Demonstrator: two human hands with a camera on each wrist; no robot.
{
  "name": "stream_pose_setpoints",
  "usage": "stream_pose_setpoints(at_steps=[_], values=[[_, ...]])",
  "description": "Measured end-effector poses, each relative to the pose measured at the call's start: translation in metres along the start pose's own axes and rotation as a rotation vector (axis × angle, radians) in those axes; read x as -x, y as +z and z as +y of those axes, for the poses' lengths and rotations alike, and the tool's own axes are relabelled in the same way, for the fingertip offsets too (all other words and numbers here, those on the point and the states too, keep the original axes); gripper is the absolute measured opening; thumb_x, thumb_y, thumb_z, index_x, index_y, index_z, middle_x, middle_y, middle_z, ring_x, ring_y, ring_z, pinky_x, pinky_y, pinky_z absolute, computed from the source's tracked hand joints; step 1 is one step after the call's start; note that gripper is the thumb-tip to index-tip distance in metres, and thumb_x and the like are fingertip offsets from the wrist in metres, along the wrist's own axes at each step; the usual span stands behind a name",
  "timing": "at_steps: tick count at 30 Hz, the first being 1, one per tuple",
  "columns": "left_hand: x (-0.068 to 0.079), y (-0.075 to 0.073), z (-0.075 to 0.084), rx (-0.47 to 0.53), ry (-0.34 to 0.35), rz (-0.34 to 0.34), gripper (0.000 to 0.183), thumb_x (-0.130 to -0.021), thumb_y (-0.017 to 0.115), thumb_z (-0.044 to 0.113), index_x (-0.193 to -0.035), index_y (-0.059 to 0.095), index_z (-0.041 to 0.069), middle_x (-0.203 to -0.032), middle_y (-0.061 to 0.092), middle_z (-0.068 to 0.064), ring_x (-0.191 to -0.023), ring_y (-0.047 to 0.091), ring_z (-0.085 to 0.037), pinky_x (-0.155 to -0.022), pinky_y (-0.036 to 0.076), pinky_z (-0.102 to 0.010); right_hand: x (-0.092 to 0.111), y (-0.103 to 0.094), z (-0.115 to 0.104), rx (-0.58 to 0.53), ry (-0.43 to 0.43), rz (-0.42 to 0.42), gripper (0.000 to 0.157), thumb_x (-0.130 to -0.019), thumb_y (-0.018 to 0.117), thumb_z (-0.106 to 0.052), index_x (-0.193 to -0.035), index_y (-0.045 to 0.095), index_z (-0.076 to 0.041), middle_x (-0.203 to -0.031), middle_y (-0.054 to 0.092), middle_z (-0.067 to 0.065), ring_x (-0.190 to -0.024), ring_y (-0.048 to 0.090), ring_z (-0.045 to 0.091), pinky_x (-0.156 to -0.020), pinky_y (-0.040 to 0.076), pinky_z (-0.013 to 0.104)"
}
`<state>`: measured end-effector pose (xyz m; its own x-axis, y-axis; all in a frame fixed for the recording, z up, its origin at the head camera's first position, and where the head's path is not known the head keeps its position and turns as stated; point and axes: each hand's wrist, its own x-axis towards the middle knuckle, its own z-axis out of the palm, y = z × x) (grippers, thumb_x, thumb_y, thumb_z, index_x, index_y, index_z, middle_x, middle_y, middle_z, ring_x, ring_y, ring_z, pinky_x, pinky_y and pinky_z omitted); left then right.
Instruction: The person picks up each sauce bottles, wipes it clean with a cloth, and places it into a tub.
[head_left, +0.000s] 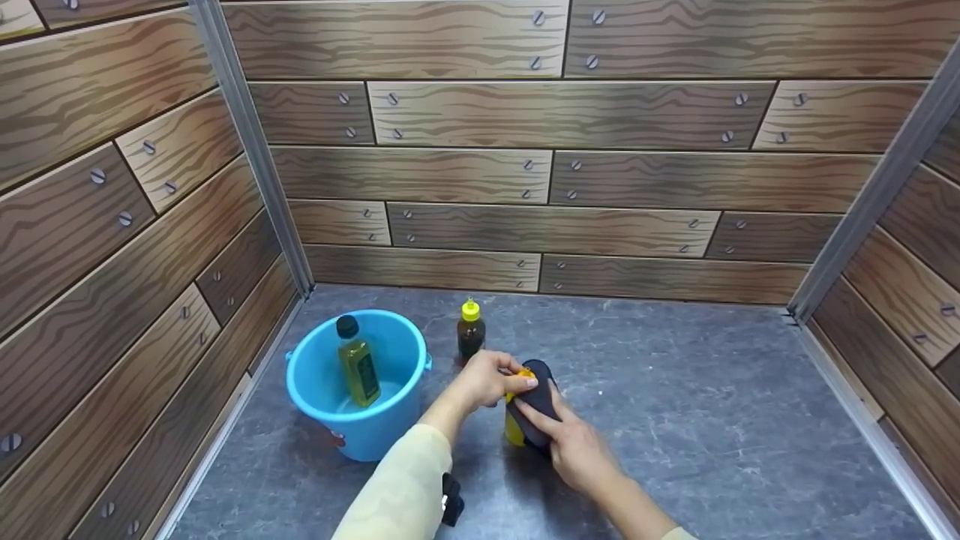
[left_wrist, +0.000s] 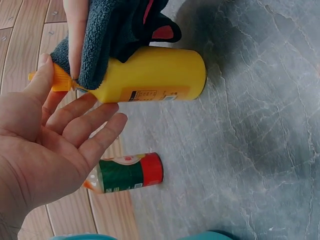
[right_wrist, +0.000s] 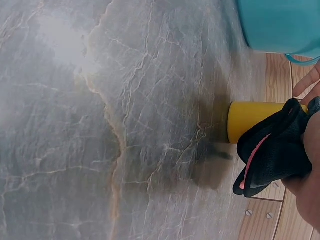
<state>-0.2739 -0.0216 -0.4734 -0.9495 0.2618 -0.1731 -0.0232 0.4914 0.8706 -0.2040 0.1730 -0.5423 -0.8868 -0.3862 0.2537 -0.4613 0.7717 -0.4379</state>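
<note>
A yellow squeeze bottle [left_wrist: 160, 75] stands upright on the grey marbled surface, partly behind a dark cloth. My left hand [head_left: 487, 379] pinches its orange cap [left_wrist: 62, 78] between thumb and index finger, the other fingers spread beside the bottle's shoulder. With my right hand [head_left: 581, 450] I hold the dark grey-blue cloth [head_left: 540, 375], which has pink-and-black edging, against the bottle's upper side and neck. In the right wrist view, folds of the cloth [right_wrist: 272, 150] hang beside the bottle's body.
Left of my hands stands a light blue bucket [head_left: 300, 390], with a black-capped bottle of greenish-yellow liquid [head_left: 360, 367] leaning inside. Just behind my left hand is a dark bottle with a bright yellow cap [head_left: 470, 337]. Wood-patterned walls [head_left: 465, 172] enclose the back and sides.
</note>
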Motion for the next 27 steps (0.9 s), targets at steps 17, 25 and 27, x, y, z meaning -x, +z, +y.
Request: stream_pose_setpoints(at_steps=[17,25,27], values=[[0.001,-0.004,0.001,-0.013,0.002,-0.027,0.019,-0.096,0.082,0.031,-0.105,0.08,0.015,-0.105,0.072,-0.002,-0.09,0.067,-0.02,-0.074,0.063,-0.044,-0.002,0.011,-0.003,-0.033,-0.013,0.081,0.076,-0.091,0.065,0.01,-0.15,0.062,-0.038,-0.163,0.039,0.029,-0.118,0.063,0.053,-0.078,0.058,0.057],[0.0,-0.004,0.001,-0.018,-0.015,-0.029,0.02,-0.096,0.082,0.032,-0.105,0.08,0.014,-0.109,0.072,-0.003,-0.095,0.069,-0.024,-0.075,0.064,-0.044,-0.001,0.019,-0.001,-0.047,-0.057,0.155,0.074,-0.089,0.064,0.012,-0.147,0.066,-0.034,-0.161,0.041,0.032,-0.123,0.061,0.052,-0.082,0.059,0.057],[0.0,-0.004,0.001,-0.018,-0.021,-0.033,0.02,-0.096,0.082,0.032,-0.105,0.08,0.014,-0.109,0.071,-0.003,-0.098,0.07,-0.027,-0.076,0.064,-0.045,0.0,0.022,0.001,-0.042,-0.08,0.187,0.074,-0.088,0.064,0.013,-0.146,0.067,-0.033,-0.159,0.042,0.032,-0.122,0.062,0.052,-0.082,0.059,0.057]])
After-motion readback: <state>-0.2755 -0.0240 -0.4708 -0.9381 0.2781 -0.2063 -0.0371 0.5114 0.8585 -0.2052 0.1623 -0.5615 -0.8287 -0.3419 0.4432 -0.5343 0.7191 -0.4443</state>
